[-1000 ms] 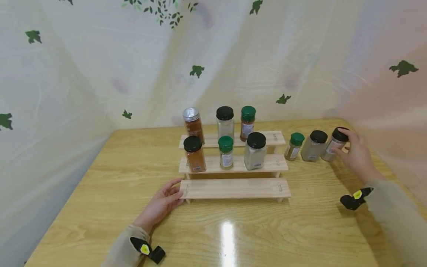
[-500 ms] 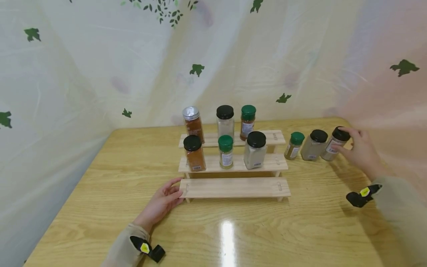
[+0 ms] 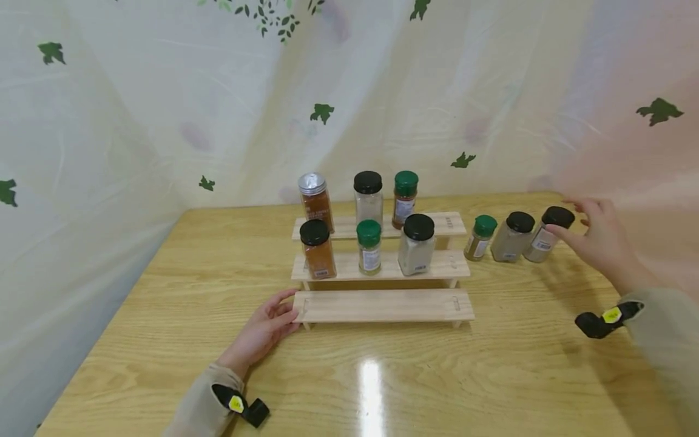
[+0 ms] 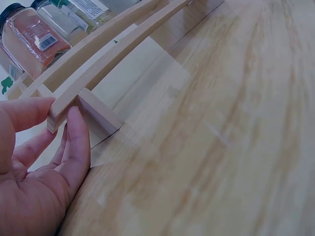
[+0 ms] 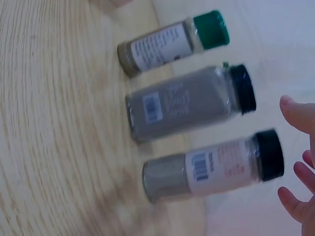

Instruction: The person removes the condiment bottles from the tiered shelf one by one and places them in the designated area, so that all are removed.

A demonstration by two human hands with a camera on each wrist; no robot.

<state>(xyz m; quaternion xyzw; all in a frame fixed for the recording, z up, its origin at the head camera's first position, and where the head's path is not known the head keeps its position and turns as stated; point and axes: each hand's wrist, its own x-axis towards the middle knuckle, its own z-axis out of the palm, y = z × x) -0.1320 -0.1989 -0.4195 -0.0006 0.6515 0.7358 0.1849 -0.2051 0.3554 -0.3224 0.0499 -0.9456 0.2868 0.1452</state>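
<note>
A three-step wooden spice rack (image 3: pixel 382 305) stands on the table. My left hand (image 3: pixel 264 331) grips the left end of its lowest step; in the left wrist view, thumb and fingers (image 4: pixel 78 130) pinch the wood from above and below. At the right, my right hand (image 3: pixel 606 246) is beside a round jar with a black cap (image 3: pixel 540 240), its fingers spread. In the right wrist view the fingertips (image 5: pixel 288 104) are apart from that jar's cap (image 5: pixel 270 155). Left of it stand a square black-capped jar (image 3: pixel 511 241) and a small green-capped jar (image 3: pixel 479 241).
On the middle step stand an orange jar (image 3: pixel 319 255), a green-capped jar (image 3: pixel 369 252) and a pale black-capped jar (image 3: pixel 417 249). The top step holds a silver-capped jar (image 3: pixel 317 206), a black-capped jar (image 3: pixel 368 200) and a green-capped jar (image 3: pixel 405 203). A patterned curtain (image 3: pixel 246 109) hangs behind.
My right hand has let go of the round black-capped jar and moved slightly to the right, its fingers opening. The left hand stays on the rack.
</note>
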